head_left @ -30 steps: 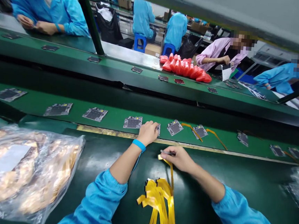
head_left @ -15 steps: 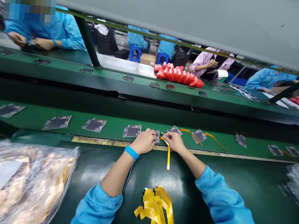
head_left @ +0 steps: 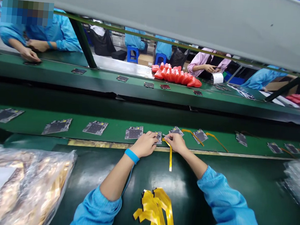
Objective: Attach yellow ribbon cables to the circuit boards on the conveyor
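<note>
My left hand, wearing a blue wrist strap, holds a small circuit board down on the green belt and covers its left part. From the right, my right hand pinches the upper end of a yellow flex cable at the board's right edge. The cable's free end hangs over the near edge of the belt. Whether its connector is seated cannot be made out. A loose bunch of yellow flex cables lies on the bench between my forearms.
More circuit boards lie along the belt; several on the right have flex cables attached. At left lies a clear plastic bag of cables, at right clear plastic packaging. Behind, a second line carries boards, red packets and co-workers' hands.
My hands stay at the same board, with only slight finger shifts. The view has moved a little. Across the way, a co-worker's hand has reached down to a board on the far line.
</note>
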`<state>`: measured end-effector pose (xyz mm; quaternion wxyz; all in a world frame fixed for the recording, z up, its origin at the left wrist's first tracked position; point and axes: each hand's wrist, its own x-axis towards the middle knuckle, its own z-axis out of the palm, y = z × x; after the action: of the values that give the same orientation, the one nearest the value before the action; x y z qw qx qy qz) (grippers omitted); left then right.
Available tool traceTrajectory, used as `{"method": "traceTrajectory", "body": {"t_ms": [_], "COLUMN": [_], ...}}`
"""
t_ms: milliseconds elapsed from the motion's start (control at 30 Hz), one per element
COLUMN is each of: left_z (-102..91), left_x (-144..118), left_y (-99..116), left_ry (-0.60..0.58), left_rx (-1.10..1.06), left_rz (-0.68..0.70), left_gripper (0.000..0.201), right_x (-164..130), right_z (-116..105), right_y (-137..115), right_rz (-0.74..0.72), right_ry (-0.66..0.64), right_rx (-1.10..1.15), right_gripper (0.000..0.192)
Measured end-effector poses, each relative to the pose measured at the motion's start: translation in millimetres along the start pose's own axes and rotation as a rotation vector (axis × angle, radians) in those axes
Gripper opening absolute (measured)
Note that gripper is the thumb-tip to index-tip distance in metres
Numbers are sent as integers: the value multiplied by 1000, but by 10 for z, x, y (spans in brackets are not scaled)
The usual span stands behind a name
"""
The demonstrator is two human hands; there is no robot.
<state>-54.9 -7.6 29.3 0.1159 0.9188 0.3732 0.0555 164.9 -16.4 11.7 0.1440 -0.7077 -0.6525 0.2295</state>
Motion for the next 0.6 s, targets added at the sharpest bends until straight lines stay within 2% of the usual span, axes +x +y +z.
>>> {"method": "traceTrajectory", "body": {"t_ms": [167, 300, 433, 600], "left_z": [13, 50, 144, 306], "left_x": [18, 26, 34, 47], "left_y": [83, 208, 347, 445], "left_ry": [-10, 3, 16, 69], "left_rx": [40, 112, 177, 233], "left_rz": [4, 12, -2, -27], "left_gripper": [31, 38, 51, 54], "right_x": [-20, 17, 44, -5], "right_z": [-28, -58, -91, -155], "right_y": [34, 64, 69, 65], "right_rz": [-5, -28, -45, -60], "right_ry": [-11, -28, -41, -36], "right_rx": [-37, -71, -102, -163], "right_gripper": [19, 20, 19, 19]}}
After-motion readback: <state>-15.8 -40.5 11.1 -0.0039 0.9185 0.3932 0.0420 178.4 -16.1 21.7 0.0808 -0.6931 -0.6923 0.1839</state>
